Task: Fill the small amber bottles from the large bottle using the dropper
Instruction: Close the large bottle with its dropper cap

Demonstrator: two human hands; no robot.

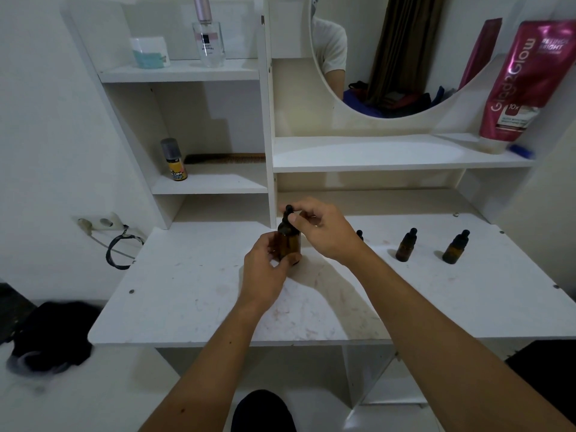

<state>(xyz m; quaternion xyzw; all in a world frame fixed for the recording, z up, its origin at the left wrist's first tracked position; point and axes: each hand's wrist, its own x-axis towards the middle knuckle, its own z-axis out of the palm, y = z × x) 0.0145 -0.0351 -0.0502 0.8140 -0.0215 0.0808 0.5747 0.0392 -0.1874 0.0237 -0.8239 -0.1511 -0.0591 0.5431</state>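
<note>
**Dropper cap in the right hand's pinch**

On the white desk [193,307], the large bottle [288,244] stands upright, its long axis vertical, gripped round the body by the left hand [265,269]. Directly above, the right hand [324,232] pinches the dropper cap [288,213]. Three small amber bottles [404,246] stand capped well to the right, nearer the right hand.

Third small bottle [360,234] mostly hidden behind right hand [324,232]; only cap shows. Large bottle [288,243] partly covered by left hand [265,269]. Fill levels unreadable.
</note>
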